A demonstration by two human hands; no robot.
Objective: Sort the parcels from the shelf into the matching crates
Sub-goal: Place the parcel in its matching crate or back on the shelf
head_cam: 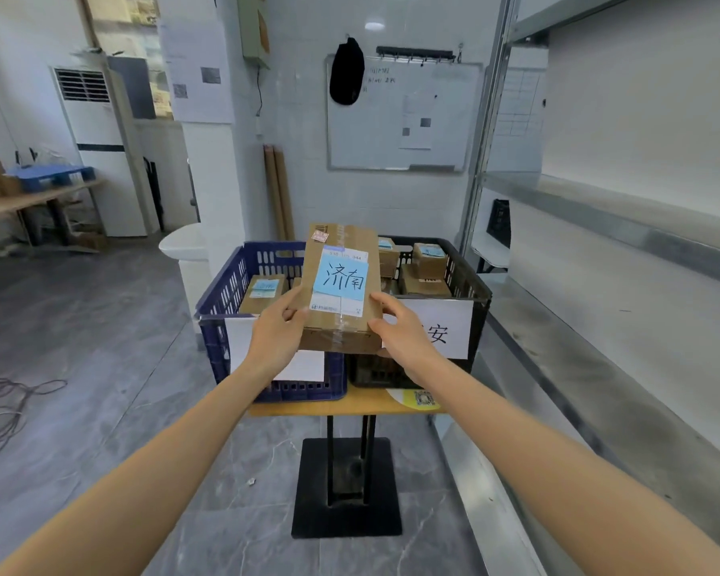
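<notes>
Head view: both hands held one parcel over the two crates.

The left hand (277, 331) and right hand (404, 332) gripped a cardboard parcel (350, 239) by its near corners, fingers curled round its sides, holding it in the air above the meeting edges of the blue crate (225, 293) and the black crate (472, 284). A blue label (341, 279) on its top read 济南. Both crates stood side by side on a small table (350, 403) and already held smaller boxes (262, 289). A white sign (441, 328) on the black crate showed 安; the blue crate's sign was largely hidden by the left hand. Metal shelving (599, 201) ran along the right.
</notes>
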